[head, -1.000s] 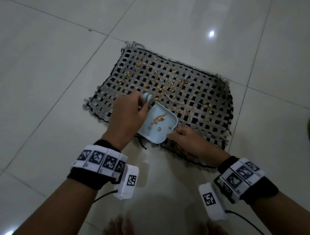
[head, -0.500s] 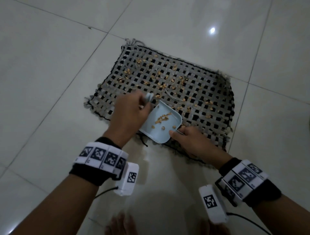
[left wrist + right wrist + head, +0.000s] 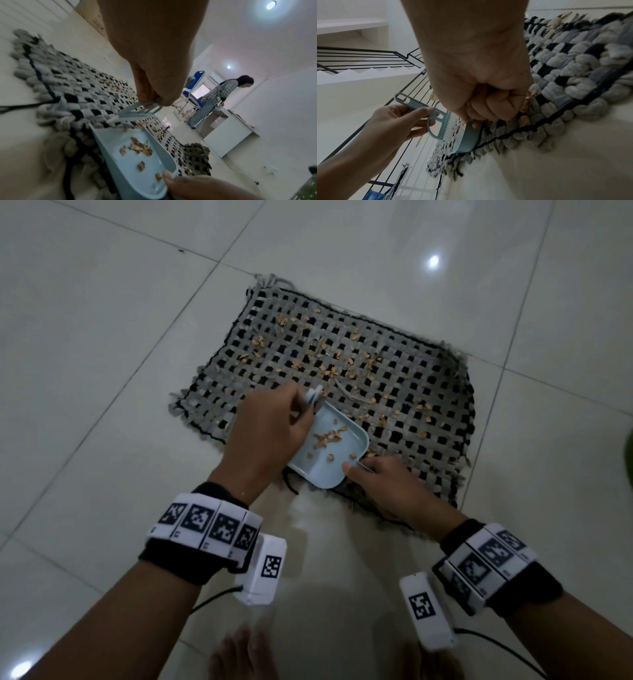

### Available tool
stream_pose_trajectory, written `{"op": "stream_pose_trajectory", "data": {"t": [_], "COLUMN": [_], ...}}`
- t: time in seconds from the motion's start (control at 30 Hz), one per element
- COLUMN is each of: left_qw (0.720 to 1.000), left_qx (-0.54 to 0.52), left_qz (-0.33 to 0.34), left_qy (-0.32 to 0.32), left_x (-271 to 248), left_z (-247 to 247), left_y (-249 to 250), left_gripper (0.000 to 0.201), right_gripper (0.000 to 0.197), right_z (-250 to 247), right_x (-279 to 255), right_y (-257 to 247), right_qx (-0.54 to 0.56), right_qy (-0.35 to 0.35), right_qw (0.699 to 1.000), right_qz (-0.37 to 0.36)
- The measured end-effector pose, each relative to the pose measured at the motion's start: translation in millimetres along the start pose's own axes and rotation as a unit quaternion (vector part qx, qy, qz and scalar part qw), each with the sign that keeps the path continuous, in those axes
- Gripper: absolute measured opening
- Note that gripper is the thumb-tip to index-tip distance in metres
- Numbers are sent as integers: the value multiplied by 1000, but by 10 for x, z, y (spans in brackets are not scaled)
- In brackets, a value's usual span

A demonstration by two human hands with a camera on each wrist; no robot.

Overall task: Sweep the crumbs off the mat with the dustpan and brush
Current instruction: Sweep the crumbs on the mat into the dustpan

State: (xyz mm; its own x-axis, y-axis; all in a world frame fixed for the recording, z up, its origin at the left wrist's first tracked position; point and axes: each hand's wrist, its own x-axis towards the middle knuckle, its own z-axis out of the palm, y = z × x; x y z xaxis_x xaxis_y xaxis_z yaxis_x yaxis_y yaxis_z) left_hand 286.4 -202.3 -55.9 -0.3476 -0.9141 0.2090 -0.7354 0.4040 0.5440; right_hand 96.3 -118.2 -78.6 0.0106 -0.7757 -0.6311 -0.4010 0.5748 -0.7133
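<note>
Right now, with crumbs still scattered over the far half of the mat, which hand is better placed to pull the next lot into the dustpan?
Left. The left hand already grips the brush at the dustpan's open edge; the right hand only steadies the pan.

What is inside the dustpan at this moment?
The dustpan holds a small cluster of tan crumbs near its middle and a few single ones nearer the handle. The left hand covers its left edge, so anything there is hidden.

Indoor tiled room, staircase railing (image 3: pixel 368 59), blue chair (image 3: pixel 195 86), white cabinet (image 3: pixel 228 129)
</note>
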Motion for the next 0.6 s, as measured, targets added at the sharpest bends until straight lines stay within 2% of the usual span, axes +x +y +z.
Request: {"op": "stream_pose_trajectory", "data": {"t": [0.07, 0.17, 0.27, 0.4, 0.5, 0.6], "left_qw": [1000, 999, 996, 992, 995, 999], "left_qx": [10, -37, -62, 13, 30, -2], "left_qz": [-4, -12, -54, -86, -74, -48], "left_qy": [-1, -36, 24, 89, 60, 1], "left_x": [22, -7, 56, 173, 140, 30], "left_z": [-6, -34, -193, -322, -173, 33], "left_y": [-25, 12, -102, -317, -323, -146], "left_gripper": [23, 18, 15, 19, 28, 21], "right_gripper": [42, 40, 42, 43, 44, 43], "right_z": [8, 6, 0, 4, 5, 6], "right_x": [4, -5, -12, 0, 6, 14], "right_y": [3, -1, -3, -3, 3, 22], "right_qx": [-5, 4, -1, -12, -20, -15], "right_qy": [0, -7, -5, -3, -2, -1], "right_qw": [1000, 1000, 1000, 1000, 1000, 1000], "right_qz": [-1, 2, 1, -3, -4, -5]}}
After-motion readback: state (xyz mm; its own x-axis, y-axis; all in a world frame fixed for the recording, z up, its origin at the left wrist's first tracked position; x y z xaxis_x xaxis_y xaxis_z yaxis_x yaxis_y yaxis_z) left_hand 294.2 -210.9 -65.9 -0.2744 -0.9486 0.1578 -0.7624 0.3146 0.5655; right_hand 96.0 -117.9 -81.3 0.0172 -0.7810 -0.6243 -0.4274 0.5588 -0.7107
